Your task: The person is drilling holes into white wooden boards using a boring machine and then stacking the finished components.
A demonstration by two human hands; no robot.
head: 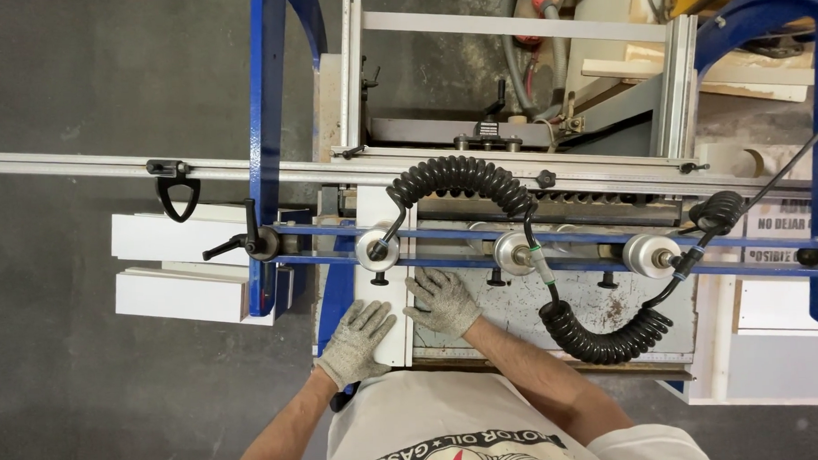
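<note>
Gloved hands are laid flat, fingers spread, on a white panel (386, 285): left hand (357, 342) at its near end, right hand (441, 301) alongside. Panel already sits under the clamp (377, 246); clamping seems left.

A dark grey concrete floor (88, 395), scuffed and dusty, fills the whole area left of the tall blue-painted steel machine frame (265, 108). A long silver aluminium rail (71, 166) runs leftward from that frame, carrying a black plastic clamp handle (175, 187). Stacked white flat panels (180, 265) sit just left of the frame's lower part. Light is even and soft.
</note>
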